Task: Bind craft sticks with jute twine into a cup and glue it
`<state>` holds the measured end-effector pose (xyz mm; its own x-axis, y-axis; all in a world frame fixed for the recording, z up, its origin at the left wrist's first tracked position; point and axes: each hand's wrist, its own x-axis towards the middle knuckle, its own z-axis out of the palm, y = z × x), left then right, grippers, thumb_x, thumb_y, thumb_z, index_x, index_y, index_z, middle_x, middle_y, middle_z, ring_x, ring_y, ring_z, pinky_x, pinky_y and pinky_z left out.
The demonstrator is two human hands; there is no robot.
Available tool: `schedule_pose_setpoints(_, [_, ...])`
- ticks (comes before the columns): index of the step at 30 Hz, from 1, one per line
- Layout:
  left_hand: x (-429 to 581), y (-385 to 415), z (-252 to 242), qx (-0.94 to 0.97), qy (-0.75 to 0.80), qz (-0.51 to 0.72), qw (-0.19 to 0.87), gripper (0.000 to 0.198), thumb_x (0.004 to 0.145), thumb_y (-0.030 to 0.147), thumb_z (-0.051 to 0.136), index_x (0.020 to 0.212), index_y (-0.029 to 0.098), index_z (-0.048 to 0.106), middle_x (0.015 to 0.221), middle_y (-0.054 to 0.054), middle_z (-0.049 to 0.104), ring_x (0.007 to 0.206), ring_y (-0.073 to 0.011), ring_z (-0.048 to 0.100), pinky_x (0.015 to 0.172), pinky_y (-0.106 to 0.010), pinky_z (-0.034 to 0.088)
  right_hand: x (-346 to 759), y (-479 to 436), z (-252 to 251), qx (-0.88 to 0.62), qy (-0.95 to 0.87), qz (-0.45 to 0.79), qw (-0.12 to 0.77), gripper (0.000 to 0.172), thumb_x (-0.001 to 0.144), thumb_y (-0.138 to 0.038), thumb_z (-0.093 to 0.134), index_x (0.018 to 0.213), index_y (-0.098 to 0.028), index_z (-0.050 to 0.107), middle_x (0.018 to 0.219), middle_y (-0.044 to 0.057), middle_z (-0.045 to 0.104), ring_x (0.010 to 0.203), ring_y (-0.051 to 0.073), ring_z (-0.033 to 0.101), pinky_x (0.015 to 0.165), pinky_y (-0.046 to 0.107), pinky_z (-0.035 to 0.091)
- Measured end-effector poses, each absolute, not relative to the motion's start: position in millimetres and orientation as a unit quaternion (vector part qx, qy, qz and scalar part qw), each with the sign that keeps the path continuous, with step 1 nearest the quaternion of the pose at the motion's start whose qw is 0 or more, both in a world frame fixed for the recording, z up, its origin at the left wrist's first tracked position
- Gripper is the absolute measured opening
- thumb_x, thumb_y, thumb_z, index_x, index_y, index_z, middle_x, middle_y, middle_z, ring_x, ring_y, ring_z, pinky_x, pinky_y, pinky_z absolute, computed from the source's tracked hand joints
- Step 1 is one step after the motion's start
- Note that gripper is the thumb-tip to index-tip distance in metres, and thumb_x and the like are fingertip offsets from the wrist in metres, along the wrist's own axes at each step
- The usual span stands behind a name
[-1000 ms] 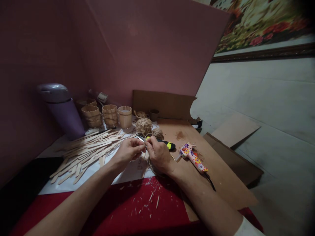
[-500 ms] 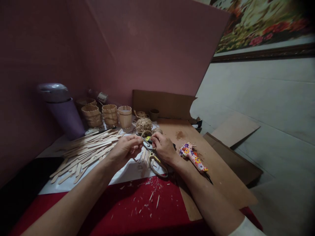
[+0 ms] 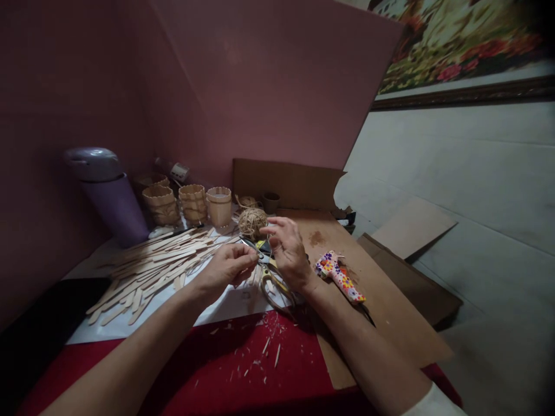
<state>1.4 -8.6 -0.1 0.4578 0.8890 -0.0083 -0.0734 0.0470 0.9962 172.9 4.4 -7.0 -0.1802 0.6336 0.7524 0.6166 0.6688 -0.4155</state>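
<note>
My left hand [image 3: 232, 264] is closed in a pinch above the white paper. A short bit of twine seems to be between its thumb and forefinger, mostly hidden by the fingers. To its right, my right hand [image 3: 288, 251] is raised with its fingers apart and nothing visible in them. Scissors with yellow and dark handles [image 3: 277, 293] lie between and below the two hands, their blades partly covered by my left fingers. Just behind the hands rests a ball of twine [image 3: 252, 222].
Many flat wooden sticks [image 3: 160, 263] lie at the left. Behind them stand several wooden-stick cups [image 3: 219, 208] and a purple flask [image 3: 115, 202]. A flower-patterned glue gun [image 3: 340, 277] rests on brown board [image 3: 390, 323]. Wood scraps dot the red cloth [image 3: 243, 370].
My right hand has lifted and its fingers have opened, away from the twine that looped between both hands. The left hand has lowered slightly and stays pinched.
</note>
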Motion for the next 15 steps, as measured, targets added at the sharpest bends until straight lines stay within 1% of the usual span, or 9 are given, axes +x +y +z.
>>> schedule_pose_setpoints(2, [1.2, -9.2, 1.3, 0.581, 0.36, 0.379, 0.623, 0.03, 0.073, 0.038, 0.067, 0.064, 0.016, 0.049, 0.047, 0.007, 0.039, 0.041, -0.0043, 0.029, 0.04, -0.02, 0.018, 171.9, 3.5, -7.2, -0.404, -0.79, 0.018, 0.46, 0.015, 0.09, -0.025, 0.05, 0.082, -0.021, 0.062, 0.11, 0.007, 0.061, 0.115, 0.023, 0.046, 0.099, 0.042, 0.034])
schedule_pose_setpoints(4, [0.7, -9.4, 1.7, 0.585, 0.369, 0.377, 0.616, 0.033, 0.072, 0.041, 0.067, 0.063, 0.016, 0.048, 0.047, 0.007, 0.039, 0.041, -0.0043, 0.028, 0.04, -0.021, 0.018, 172.9, 4.5, -8.3, -0.405, -0.796, 0.025, 0.45, 0.015, 0.089, -0.024, 0.053, 0.076, -0.021, 0.059, 0.102, 0.006, 0.063, 0.108, 0.022, 0.049, 0.096, 0.04, 0.036])
schedule_pose_setpoints(9, [2.4, -8.7, -4.4, 0.609, 0.399, 0.357, 0.586, 0.037, 0.069, 0.047, 0.066, 0.059, 0.017, 0.048, 0.044, 0.006, 0.039, 0.039, -0.0045, 0.028, 0.039, -0.021, 0.018, 171.3, 0.5, -11.5, -0.356, -0.826, -0.003, 0.437, 0.016, 0.091, -0.022, 0.048, 0.08, -0.018, 0.058, 0.094, 0.009, 0.058, 0.092, 0.019, 0.053, 0.084, 0.034, 0.044])
schedule_pose_setpoints(12, [3.5, -7.6, -8.0, 0.613, 0.409, 0.358, 0.573, 0.036, 0.067, 0.044, 0.067, 0.057, 0.017, 0.047, 0.044, 0.006, 0.04, 0.039, -0.0043, 0.029, 0.039, -0.02, 0.019, 165.1, -6.7, -14.2, -0.313, -0.86, -0.023, 0.402, 0.02, 0.093, -0.02, 0.041, 0.085, -0.018, 0.059, 0.093, 0.009, 0.058, 0.087, 0.017, 0.054, 0.077, 0.03, 0.046])
schedule_pose_setpoints(15, [2.5, -5.6, -8.3, 0.594, 0.403, 0.373, 0.587, 0.033, 0.066, 0.041, 0.068, 0.057, 0.017, 0.047, 0.043, 0.006, 0.039, 0.038, -0.0044, 0.029, 0.038, -0.02, 0.018, 161.7, -11.2, -14.9, -0.308, -0.868, -0.034, 0.389, 0.02, 0.093, -0.019, 0.041, 0.086, -0.018, 0.06, 0.093, 0.008, 0.058, 0.084, 0.016, 0.054, 0.072, 0.028, 0.046])
